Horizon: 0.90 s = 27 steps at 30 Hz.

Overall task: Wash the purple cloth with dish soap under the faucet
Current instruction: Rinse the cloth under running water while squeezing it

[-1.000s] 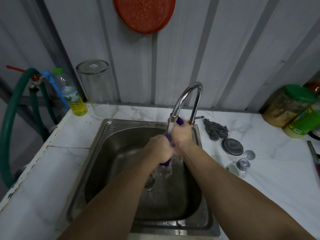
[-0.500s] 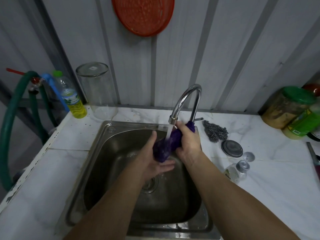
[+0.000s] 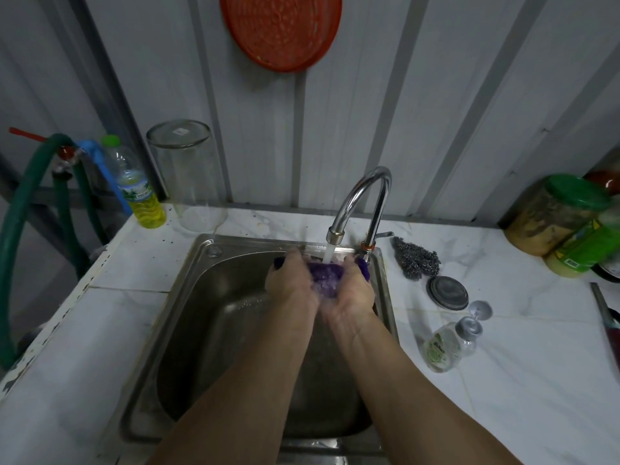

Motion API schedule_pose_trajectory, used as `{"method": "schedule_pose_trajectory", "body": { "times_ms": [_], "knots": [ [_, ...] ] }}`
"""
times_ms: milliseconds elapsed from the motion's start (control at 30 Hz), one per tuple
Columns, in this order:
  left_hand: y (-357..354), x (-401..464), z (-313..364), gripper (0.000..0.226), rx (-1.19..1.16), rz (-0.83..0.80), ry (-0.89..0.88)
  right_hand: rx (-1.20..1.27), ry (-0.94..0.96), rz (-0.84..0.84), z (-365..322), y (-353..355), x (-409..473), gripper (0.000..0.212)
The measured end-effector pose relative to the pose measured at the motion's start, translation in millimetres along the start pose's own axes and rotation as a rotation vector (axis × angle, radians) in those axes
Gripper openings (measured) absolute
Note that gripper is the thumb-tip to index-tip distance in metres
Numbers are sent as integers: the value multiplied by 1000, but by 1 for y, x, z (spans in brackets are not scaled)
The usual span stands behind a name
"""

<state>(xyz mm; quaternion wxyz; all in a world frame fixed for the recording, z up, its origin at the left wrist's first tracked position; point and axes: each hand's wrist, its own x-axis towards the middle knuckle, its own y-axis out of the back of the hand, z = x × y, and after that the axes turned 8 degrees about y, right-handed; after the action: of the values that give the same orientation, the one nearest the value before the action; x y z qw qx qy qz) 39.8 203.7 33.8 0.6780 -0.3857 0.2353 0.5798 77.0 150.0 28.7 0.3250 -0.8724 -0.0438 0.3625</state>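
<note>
The purple cloth (image 3: 324, 276) is bunched between both hands over the steel sink (image 3: 188, 297), directly under the chrome faucet (image 3: 362, 199). Water runs from the spout onto the cloth, which looks foamy in the middle. My left hand (image 3: 291, 280) grips its left side, and a purple end pokes out past the fingers. My right hand (image 3: 355, 290) cups its right side, with another purple end showing near the faucet base. A small clear dish soap bottle (image 3: 443, 347) lies on its side on the counter, right of the sink.
A steel wool pad (image 3: 416, 258), a round metal lid (image 3: 447, 292) and green-lidded jars (image 3: 557, 213) sit right of the sink. A yellow-liquid bottle (image 3: 141, 193) and an upturned glass jar (image 3: 188, 172) stand at back left. Green hoses (image 3: 20, 209) hang left; a red basket (image 3: 281, 28) hangs on the wall.
Both hands rose from deep in the basin to just under the spout. The cloth went from wrung between the fists to spread and cupped between both hands in the stream.
</note>
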Motion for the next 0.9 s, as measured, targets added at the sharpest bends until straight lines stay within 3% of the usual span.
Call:
{"method": "schedule_pose_trajectory", "body": {
  "times_ms": [200,267,333,400,533,700,800,900],
  "knots": [
    [1,-4,7,28,-23,-77,62,-121,-142,-69,-8,-2,2,28],
    [5,-4,13,39,-11,-131,108,-137,-206,-145,-12,3,6,41],
    [10,-3,22,29,-13,-249,157,-137,-205,-236,-15,10,12,57],
    [19,-8,31,20,48,-415,211,-175,-141,-297,-19,16,16,60],
    [37,-4,37,55,380,-696,364,-188,5,-314,-27,20,17,44],
    [48,-6,38,47,806,-942,389,-544,282,-452,-30,12,17,21],
    [42,-10,29,37,1038,-859,333,-689,342,-540,-28,8,12,19],
    [36,-10,15,46,1265,-637,68,-708,303,-611,-27,8,5,12]
  ]
}}
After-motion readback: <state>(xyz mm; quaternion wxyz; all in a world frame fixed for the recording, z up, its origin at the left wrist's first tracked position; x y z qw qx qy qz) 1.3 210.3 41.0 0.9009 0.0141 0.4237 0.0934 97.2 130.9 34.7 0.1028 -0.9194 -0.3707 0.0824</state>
